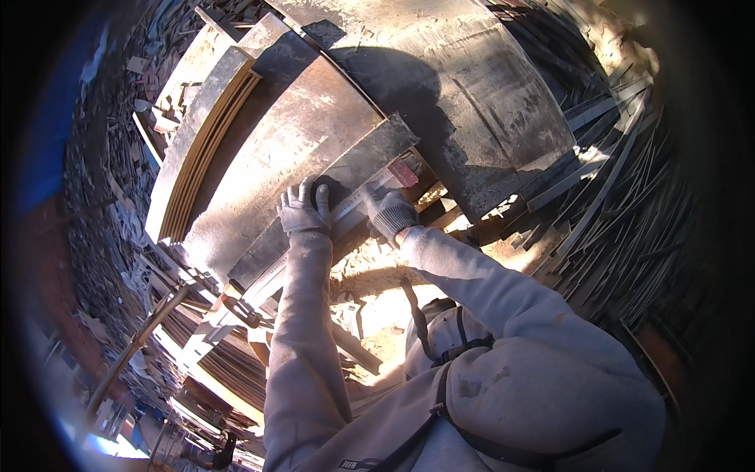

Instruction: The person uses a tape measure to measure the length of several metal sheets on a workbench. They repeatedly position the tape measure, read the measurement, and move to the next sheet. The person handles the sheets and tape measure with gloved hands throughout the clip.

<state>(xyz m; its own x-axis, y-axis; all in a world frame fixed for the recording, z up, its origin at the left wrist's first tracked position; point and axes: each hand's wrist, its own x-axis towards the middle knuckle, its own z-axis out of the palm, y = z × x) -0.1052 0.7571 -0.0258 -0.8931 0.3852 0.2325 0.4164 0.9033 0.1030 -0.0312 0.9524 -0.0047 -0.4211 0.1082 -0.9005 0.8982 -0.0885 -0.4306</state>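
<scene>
My left hand [303, 211], in a pale work glove, lies flat with fingers spread on a grey, worn strip [366, 157] along the near edge of a metal-topped table [314, 126]. My right hand [391, 214], gloved with a dark knitted cuff, is at the outer side of a long, light straight bar [350, 211] that runs beside the strip. One finger reaches over the bar while the others curl in and are partly hidden. What they grip cannot be made out. A small red piece [403, 173] sits at the bar's far end.
A stack of curved-looking thin boards [208, 149] stands on the table's left. Another worn panel [472, 102] lies beyond. Piles of thin strips [613, 181] fill the right, with scraps [118, 157] at left. More stacked boards [232, 370] and a rusty rod [141, 334] are lower left.
</scene>
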